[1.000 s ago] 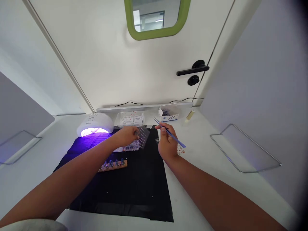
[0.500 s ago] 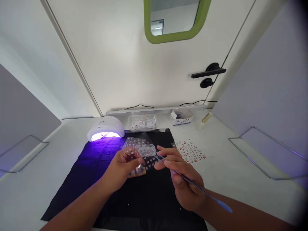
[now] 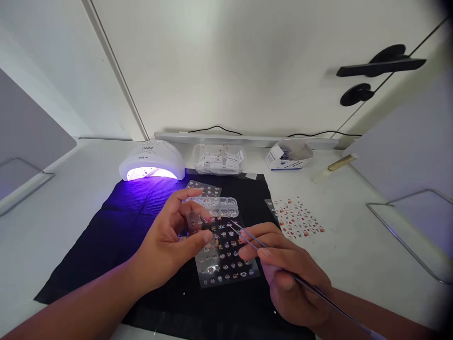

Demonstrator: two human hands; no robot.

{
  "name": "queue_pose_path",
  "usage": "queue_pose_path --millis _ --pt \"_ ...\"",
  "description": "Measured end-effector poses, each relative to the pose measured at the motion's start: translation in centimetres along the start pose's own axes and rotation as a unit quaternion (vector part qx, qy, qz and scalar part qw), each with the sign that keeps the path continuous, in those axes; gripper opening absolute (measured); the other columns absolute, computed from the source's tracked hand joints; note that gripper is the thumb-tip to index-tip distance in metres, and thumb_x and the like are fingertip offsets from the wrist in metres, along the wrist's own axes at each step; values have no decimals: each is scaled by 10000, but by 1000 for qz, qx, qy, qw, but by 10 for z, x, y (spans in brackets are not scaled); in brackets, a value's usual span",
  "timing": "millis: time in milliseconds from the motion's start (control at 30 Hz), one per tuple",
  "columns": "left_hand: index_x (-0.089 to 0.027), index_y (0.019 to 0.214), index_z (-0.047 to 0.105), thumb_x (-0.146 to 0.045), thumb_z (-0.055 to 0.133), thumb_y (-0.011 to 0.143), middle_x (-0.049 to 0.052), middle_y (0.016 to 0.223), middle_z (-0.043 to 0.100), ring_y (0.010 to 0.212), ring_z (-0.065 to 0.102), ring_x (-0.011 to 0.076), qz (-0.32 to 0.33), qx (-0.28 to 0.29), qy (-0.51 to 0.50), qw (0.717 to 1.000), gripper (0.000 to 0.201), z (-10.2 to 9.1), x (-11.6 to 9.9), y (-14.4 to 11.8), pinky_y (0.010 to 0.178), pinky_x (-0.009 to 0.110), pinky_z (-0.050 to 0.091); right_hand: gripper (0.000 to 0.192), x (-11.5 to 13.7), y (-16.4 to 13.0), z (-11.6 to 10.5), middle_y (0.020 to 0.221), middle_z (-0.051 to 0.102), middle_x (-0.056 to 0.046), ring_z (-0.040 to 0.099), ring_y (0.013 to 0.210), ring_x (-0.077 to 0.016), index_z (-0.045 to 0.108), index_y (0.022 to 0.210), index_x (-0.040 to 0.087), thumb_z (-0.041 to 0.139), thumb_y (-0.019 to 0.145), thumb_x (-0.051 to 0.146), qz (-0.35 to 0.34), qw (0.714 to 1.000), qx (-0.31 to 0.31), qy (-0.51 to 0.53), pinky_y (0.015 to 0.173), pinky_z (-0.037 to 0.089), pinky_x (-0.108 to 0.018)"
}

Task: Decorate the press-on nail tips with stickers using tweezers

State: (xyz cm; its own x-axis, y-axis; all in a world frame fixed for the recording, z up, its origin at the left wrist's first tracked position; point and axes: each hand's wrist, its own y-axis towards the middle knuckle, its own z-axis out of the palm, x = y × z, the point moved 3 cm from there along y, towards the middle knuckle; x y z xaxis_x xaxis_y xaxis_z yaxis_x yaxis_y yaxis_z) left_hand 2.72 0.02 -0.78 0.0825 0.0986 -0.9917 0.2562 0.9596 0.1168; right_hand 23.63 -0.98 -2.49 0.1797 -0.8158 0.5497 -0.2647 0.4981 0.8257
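Observation:
My left hand (image 3: 166,241) has its thumb over the upper left part of a clear sticker sheet (image 3: 226,267) with rows of small cartoon stickers. Its other fingers curl behind the sheet's edge, partly hidden. In my right hand (image 3: 293,278) are long thin metal tweezers (image 3: 253,239), their tips slightly apart over the top of the sheet. Just behind the sheet lies a clear compartment case (image 3: 226,207) with tiny pale pieces inside. Another sticker sheet (image 3: 208,188) is partly covered by the case and my left fingers.
A white nail lamp (image 3: 152,156) glows purple on the left of a black cloth (image 3: 106,245). Behind stand a clear tub of packets (image 3: 217,160) and a small open box (image 3: 288,156). To the right are a red-patterned sticker sheet (image 3: 297,217), a gold-capped tube (image 3: 336,166) and a wire stand (image 3: 406,243).
The view has come closer and tilted down. A cartoon sticker sheet now lies flat towards me under my left thumb. The tweezer tips have moved over it, away from the case.

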Motion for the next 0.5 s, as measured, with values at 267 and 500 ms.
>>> queue_pose_path --millis 267,500 --pt "-240 1029 689 -145 730 825 4 893 650 855 594 149 127 11 191 973 229 -5 -14 7 801 290 477 385 2 1 2 1029 762 -124 694 971 -273 604 1329 167 497 963 221 9 999 40 0 863 562 -500" --pt "-193 902 720 -117 723 805 0 809 689 752 635 134 77 31 183 980 123 -1 -18 9 719 271 519 367 4 3 1 947 728 -122 679 910 -257 628 1306 175 493 976 263 40 997 60 38 812 575 -486"
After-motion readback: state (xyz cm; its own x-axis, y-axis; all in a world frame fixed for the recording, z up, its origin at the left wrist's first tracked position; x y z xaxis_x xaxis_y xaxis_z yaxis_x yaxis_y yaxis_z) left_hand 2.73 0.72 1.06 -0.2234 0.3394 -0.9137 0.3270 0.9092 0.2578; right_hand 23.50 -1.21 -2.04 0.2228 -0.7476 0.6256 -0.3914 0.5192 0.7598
